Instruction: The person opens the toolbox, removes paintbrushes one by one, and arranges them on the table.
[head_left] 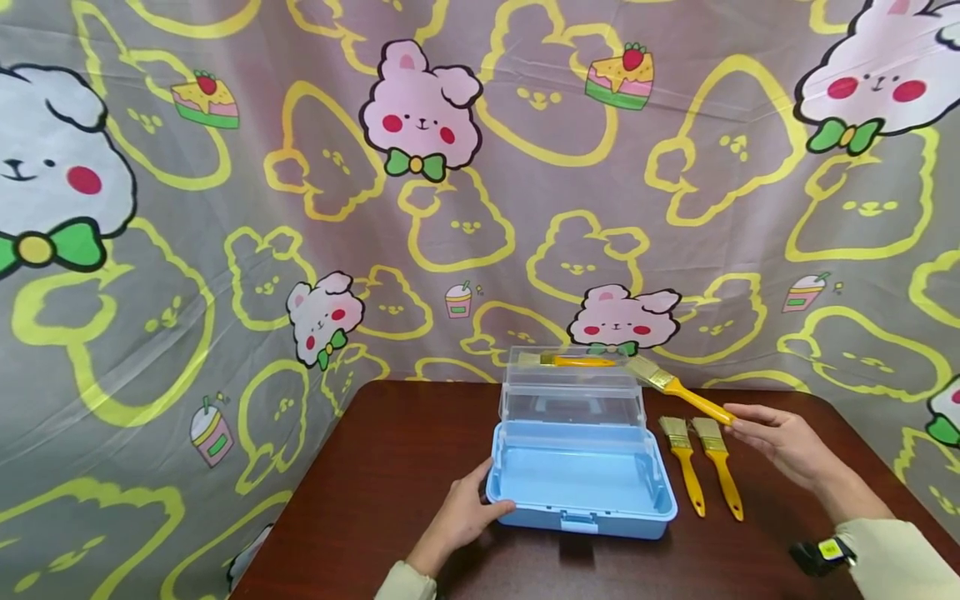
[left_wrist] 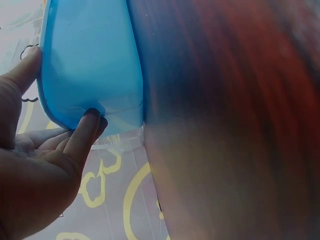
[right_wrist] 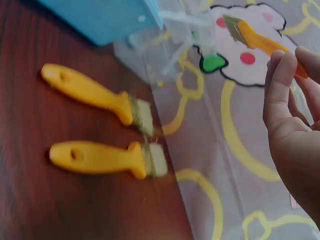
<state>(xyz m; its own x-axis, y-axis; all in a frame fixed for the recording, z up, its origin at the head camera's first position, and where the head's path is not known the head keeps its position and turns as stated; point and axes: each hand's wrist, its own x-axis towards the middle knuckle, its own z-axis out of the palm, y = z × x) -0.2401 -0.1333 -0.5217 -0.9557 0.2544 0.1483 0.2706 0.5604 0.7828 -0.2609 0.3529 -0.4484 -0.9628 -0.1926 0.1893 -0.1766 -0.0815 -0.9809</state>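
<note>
**Brush in my fingertips, box steadied**

My right hand [head_left: 780,437] pinches the raised brush [head_left: 678,387] by the end of its yellow handle, bristles aimed at the box's clear tray. It seems light and stiff, the smooth handle perhaps slippery; the neck near the ferrule looks a surer hold. My left hand [head_left: 468,512] grips the blue box [head_left: 581,483] at its corner on the table [head_left: 390,467].

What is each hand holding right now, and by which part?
Right hand pinches a paintbrush by its yellow handle end. Left hand grips the blue box at its front-left corner.
</note>
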